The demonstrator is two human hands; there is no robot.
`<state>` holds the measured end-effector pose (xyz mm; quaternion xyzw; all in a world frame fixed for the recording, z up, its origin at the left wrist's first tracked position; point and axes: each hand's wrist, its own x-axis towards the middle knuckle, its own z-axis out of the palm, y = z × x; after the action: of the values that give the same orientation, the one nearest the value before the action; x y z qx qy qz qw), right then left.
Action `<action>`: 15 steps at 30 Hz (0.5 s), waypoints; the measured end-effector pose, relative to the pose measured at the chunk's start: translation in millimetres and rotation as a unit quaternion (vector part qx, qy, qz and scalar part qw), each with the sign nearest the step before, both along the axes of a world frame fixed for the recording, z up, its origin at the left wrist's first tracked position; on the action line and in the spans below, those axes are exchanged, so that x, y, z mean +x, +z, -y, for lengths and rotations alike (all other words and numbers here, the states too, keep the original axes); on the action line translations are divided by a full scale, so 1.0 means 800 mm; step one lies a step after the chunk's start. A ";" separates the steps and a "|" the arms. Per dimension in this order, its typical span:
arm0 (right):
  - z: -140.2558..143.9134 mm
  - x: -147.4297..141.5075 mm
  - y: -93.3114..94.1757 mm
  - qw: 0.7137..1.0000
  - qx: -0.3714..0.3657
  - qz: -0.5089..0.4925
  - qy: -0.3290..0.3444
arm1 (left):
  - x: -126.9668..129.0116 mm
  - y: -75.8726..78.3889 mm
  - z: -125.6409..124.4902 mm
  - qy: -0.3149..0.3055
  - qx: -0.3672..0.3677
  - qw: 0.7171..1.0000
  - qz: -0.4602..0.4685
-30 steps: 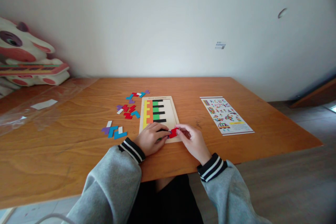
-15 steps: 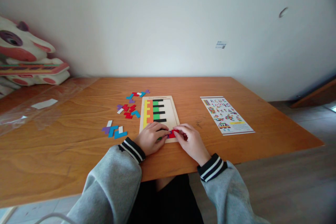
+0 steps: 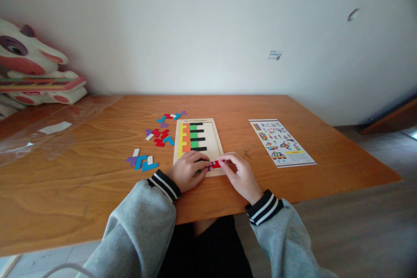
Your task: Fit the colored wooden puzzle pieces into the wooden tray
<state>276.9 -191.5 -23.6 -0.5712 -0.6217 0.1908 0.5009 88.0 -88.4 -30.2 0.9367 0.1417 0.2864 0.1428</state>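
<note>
A pale wooden puzzle board [image 3: 215, 142] lies near the table's front edge, with yellow [image 3: 180, 139], orange [image 3: 186, 137], green [image 3: 193, 135] and black pieces [image 3: 199, 139] in rows on its left part. Over its lower left rests my left hand [image 3: 189, 170], fingers bent, thumb and fingertips at a small purple piece [image 3: 210, 166] they partly cover. My right hand [image 3: 238, 176] pinches a flat red puzzle piece [image 3: 215, 164] at the board's lower right, beside the purple one. My left hand and wrist hide the board's bottom left corner.
Loose red, blue, purple and white pieces [image 3: 159, 142] lie left of the board, with another group [image 3: 149, 166] nearer me. A printed pattern sheet [image 3: 283, 143] is on the right. Clear plastic wrap [image 3: 81, 115] and a cow-shaped toy keyboard [image 3: 39, 69] are at left.
My right hand's fingers have shifted slightly right and opened a little around the red piece, showing more of it. My left hand stays in place.
</note>
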 end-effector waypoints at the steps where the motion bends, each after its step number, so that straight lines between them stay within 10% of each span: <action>1: 0.001 0.000 -0.001 1.000 0.002 -0.025 -0.002 | 0.000 0.000 0.000 0.000 -0.001 1.000 0.000; 7: -0.001 0.000 -0.017 0.985 -0.021 -0.161 -0.052 | 0.000 -0.002 0.000 0.007 -0.001 1.000 0.000; 15: -0.003 0.002 -0.014 0.992 -0.022 -0.106 -0.059 | 0.000 0.002 0.001 0.008 0.001 1.000 -0.010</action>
<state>278.1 -189.1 -34.9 -0.5939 -0.5259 0.2343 0.5620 87.7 -89.1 -28.4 0.9385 0.1504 0.2784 0.1379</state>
